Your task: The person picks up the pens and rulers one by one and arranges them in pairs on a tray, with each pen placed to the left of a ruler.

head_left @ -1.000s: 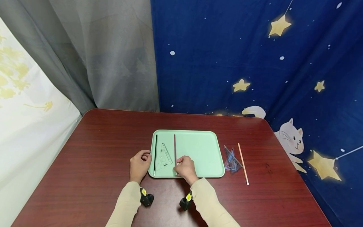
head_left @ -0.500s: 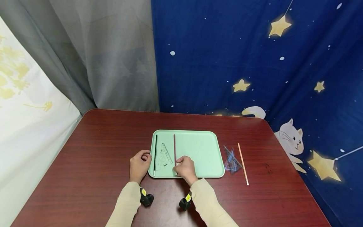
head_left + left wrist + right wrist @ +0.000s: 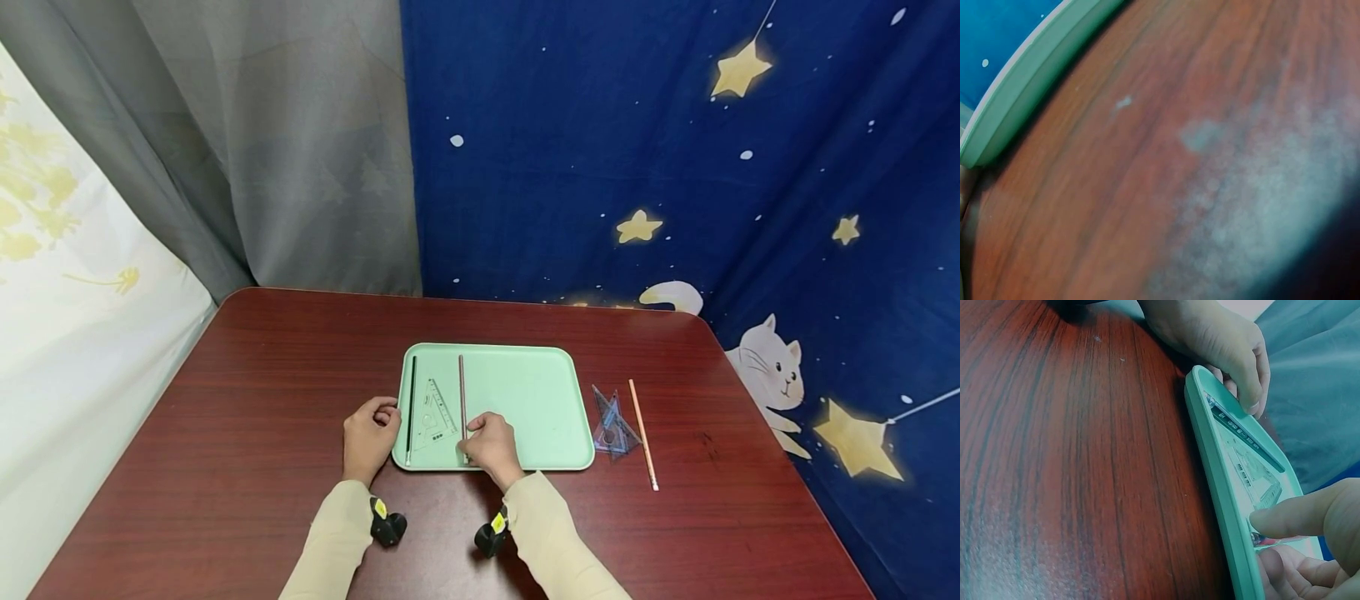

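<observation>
A light green tray [image 3: 528, 392] lies on the table. My left hand [image 3: 367, 437] holds its left rim; in the right wrist view that hand's curled fingers [image 3: 1250, 394] meet the rim. My right hand [image 3: 491, 446] pinches the near end of a dark red pencil [image 3: 462, 383], which lies lengthwise on the tray. In the right wrist view, thumb and fingers close about the red pencil [image 3: 1279, 540], hiding part of it. Left of it on the tray lie a clear set square [image 3: 437, 417] and, nearest the left rim, a black pencil [image 3: 412, 408].
Right of the tray, blue-tinted clear set squares [image 3: 615, 429] overlap on the dark red-brown table [image 3: 262, 400]. An orange pencil [image 3: 643, 433] lies beside them. Curtains hang behind the table. The left wrist view shows mostly tabletop and the tray's outer wall [image 3: 1029, 81].
</observation>
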Demonstrator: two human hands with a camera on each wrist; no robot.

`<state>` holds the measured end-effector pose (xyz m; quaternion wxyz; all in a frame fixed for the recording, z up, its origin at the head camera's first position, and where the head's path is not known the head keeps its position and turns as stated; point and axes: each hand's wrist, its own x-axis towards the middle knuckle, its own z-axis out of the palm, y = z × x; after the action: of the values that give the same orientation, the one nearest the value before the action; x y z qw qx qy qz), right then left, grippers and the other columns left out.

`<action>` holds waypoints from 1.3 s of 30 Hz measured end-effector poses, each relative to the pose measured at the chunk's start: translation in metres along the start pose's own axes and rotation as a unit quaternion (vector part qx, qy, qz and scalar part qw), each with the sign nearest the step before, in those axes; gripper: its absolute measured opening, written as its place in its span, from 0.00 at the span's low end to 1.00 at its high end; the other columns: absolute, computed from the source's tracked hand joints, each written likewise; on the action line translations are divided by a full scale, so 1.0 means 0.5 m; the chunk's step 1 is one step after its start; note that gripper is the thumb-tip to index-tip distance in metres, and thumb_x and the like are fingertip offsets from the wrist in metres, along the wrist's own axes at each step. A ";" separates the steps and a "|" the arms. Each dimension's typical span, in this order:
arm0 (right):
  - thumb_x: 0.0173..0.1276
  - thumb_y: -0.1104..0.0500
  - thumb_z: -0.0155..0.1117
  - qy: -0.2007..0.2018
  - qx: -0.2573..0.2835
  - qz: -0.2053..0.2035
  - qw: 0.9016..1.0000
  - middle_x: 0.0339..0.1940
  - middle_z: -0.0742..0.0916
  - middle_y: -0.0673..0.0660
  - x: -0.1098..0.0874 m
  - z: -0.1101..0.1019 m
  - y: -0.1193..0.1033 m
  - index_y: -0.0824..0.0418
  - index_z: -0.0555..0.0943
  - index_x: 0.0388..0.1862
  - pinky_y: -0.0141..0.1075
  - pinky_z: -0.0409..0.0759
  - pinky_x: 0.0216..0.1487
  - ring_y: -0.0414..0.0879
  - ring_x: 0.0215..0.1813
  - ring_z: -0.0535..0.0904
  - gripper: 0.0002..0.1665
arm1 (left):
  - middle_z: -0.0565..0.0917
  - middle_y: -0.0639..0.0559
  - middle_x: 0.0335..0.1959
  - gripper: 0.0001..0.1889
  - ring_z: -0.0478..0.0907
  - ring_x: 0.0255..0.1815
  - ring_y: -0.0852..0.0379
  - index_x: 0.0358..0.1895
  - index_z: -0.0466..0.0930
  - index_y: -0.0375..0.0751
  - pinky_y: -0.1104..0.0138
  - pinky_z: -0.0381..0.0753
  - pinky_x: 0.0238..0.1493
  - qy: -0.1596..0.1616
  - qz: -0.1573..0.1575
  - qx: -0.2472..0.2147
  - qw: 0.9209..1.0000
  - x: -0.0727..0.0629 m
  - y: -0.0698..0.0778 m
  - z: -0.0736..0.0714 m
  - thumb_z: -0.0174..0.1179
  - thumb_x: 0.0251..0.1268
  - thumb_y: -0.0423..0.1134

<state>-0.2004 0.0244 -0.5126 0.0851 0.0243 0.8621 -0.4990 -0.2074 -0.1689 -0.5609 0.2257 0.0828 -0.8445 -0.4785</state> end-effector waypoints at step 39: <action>0.52 0.72 0.64 -0.042 0.047 0.039 0.997 0.28 0.81 0.58 -0.008 -0.047 -0.001 0.72 0.77 0.42 0.37 0.83 0.28 0.46 0.25 0.79 0.16 | 0.84 0.50 0.27 0.07 0.74 0.25 0.64 0.37 0.85 0.38 0.76 0.72 0.29 -0.011 -0.012 0.006 1.000 -0.003 0.009 -0.004 0.61 0.56 0.31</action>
<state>-0.1996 0.0447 -0.5001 0.1394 0.0410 0.8315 -0.5362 -0.2049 -0.1677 -0.5565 0.2097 0.0894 -0.8489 -0.4769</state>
